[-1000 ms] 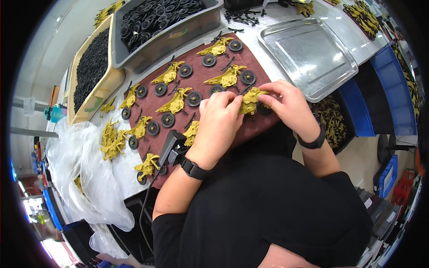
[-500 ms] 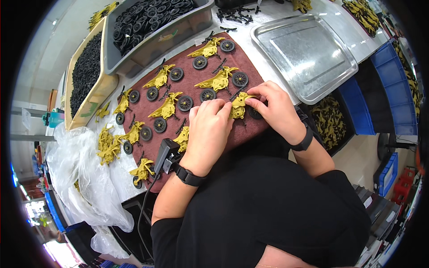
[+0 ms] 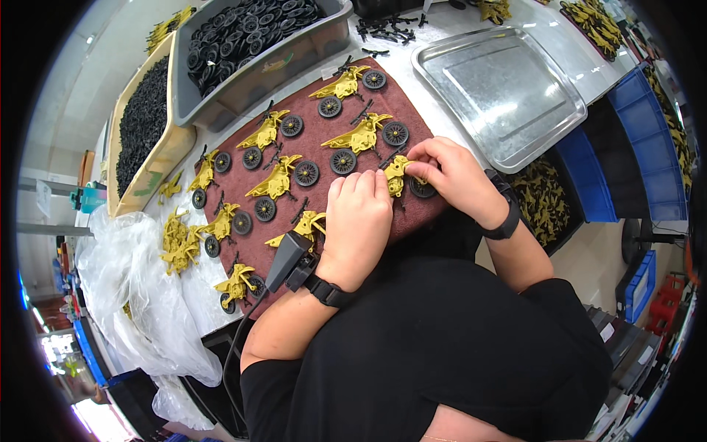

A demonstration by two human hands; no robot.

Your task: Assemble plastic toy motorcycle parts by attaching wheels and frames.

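At the right part of the maroon cloth (image 3: 368, 169) lies a yellow toy motorcycle body (image 3: 395, 175) with a dark wheel (image 3: 421, 188) beside it. My right hand (image 3: 458, 180) pinches the body's upper right side between thumb and fingers. My left hand (image 3: 359, 221) is closed against its left side, fingers together; its thumb tip is hidden. Other yellow toy motorcycles (image 3: 357, 135) rest on the cloth, each beside black wheels (image 3: 343, 160) and a black handlebar-like part (image 3: 361, 111). Partly behind my left hand is another yellow body (image 3: 305, 227).
A grey bin (image 3: 269, 70) of black wheels and a cream bin (image 3: 168, 121) of small black parts stand at far left. Beyond the cloth's right edge lies a metal tray (image 3: 508, 96). Plastic bags (image 3: 140, 287) and loose yellow bodies (image 3: 179, 239) lie left. A black device (image 3: 292, 261) sits at my left wrist.
My left hand has shifted slightly right and turned more upright, uncovering more of the yellow body behind it. The right hand keeps its pinch on the motorcycle body.
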